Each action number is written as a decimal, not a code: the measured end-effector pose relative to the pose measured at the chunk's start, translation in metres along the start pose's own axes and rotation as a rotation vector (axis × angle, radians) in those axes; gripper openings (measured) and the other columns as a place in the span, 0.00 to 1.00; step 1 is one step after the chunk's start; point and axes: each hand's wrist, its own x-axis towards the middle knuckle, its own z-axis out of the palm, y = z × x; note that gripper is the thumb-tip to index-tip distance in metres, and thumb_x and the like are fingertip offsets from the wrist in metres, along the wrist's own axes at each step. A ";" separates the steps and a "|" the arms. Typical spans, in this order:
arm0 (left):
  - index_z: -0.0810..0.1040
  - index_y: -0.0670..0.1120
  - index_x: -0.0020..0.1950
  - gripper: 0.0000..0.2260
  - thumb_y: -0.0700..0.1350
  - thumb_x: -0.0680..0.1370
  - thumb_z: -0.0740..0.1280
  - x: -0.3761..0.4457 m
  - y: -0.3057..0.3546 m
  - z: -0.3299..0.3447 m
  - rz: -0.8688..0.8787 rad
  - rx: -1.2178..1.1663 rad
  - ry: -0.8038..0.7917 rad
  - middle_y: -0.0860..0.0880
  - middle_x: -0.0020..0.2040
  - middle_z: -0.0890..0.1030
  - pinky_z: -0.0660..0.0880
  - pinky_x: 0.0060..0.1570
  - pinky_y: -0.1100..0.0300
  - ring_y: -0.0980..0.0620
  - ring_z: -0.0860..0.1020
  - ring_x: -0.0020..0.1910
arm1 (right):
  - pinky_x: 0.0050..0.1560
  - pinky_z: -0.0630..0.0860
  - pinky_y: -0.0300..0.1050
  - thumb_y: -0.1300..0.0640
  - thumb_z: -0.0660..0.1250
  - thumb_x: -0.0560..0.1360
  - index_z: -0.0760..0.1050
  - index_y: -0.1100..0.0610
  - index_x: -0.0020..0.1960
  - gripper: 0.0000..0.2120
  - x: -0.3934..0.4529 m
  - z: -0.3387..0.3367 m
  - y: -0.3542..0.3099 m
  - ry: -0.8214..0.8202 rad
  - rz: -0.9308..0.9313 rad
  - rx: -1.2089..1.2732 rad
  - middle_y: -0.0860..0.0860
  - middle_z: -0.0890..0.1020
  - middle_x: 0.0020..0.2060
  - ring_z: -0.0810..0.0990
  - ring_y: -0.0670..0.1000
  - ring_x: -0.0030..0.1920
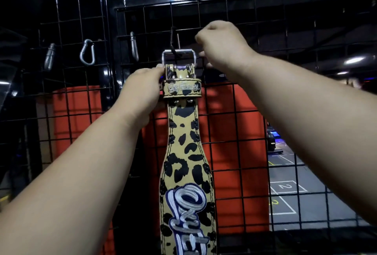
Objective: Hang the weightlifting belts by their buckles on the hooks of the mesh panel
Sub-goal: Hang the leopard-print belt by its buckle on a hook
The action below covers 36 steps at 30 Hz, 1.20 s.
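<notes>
A leopard-print weightlifting belt [186, 152] with white and blue embroidered lettering hangs straight down against the black mesh panel [265, 111]. Its silver buckle [179, 52] is threaded over a dark hook [174, 38] near the panel's top. My left hand [140, 89] pinches the belt's left edge just below the buckle. Beside the buckle's right side is my right hand [222, 44], fingers curled; whether it touches the buckle or the mesh is hidden.
Three silver carabiners hang on the mesh to the left: one [87, 52], another [134, 46] and a third [50, 56]. An orange panel [228, 142] stands behind the mesh. A floor with painted numbered squares [285, 191] shows lower right.
</notes>
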 end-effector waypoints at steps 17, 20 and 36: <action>0.80 0.50 0.27 0.29 0.57 0.87 0.60 -0.018 0.032 0.008 -0.044 -0.070 -0.146 0.55 0.26 0.78 0.64 0.28 0.64 0.57 0.69 0.26 | 0.30 0.70 0.38 0.58 0.59 0.83 0.75 0.53 0.39 0.15 -0.038 -0.005 0.001 -0.195 0.355 0.339 0.51 0.77 0.34 0.76 0.53 0.35; 0.80 0.51 0.29 0.28 0.57 0.87 0.60 -0.018 0.035 0.006 -0.040 -0.091 -0.150 0.55 0.28 0.76 0.65 0.27 0.65 0.57 0.70 0.25 | 0.31 0.66 0.41 0.58 0.57 0.84 0.75 0.52 0.42 0.14 -0.039 -0.006 0.001 -0.161 0.377 0.347 0.53 0.76 0.39 0.74 0.54 0.38; 0.83 0.49 0.64 0.16 0.54 0.87 0.59 -0.018 0.026 -0.003 0.021 -0.058 -0.210 0.58 0.35 0.84 0.72 0.32 0.67 0.62 0.79 0.29 | 0.38 0.80 0.38 0.55 0.69 0.82 0.83 0.57 0.52 0.07 -0.044 0.002 -0.003 -0.127 0.240 0.321 0.50 0.86 0.41 0.84 0.46 0.37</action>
